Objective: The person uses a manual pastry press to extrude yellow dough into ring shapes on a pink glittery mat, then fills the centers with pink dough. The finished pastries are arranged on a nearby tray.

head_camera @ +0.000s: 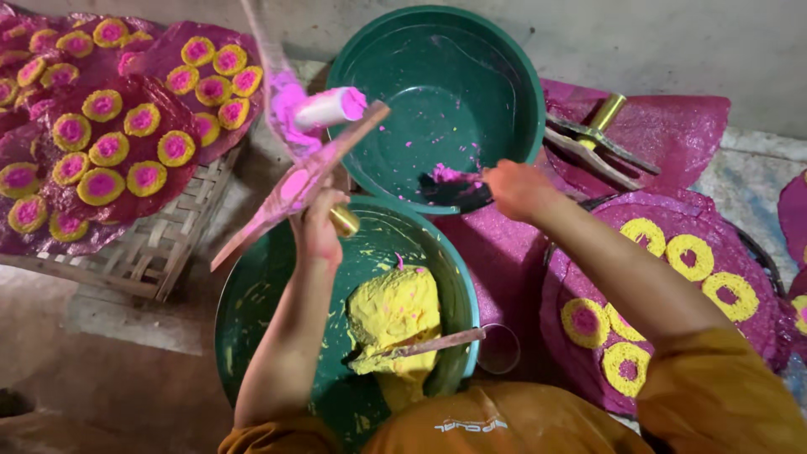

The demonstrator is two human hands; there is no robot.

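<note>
My left hand [318, 225] grips a wooden press tool [290, 189] smeared pink, with a brass barrel [344, 220] and a white plunger [328, 108], held up over the rim between two green basins. My right hand [513, 189] holds a dark scraper [450, 187] carrying a bit of pink dough, reaching into the upper green basin [504, 84], which holds only pink crumbs. The lower green basin [252, 311] contains a lump of yellow dough [395, 313] with a wooden stick [437, 342] lying on it.
Purple sheets with yellow-and-pink rounds [101, 143] lie on a woven bamboo rack [160, 244] at the left. At right, a purple sheet [580, 277] bears yellow rings [689, 256]. Another wooden and brass press [597, 139] rests at upper right. A small metal cup [500, 349] sits by the lower basin.
</note>
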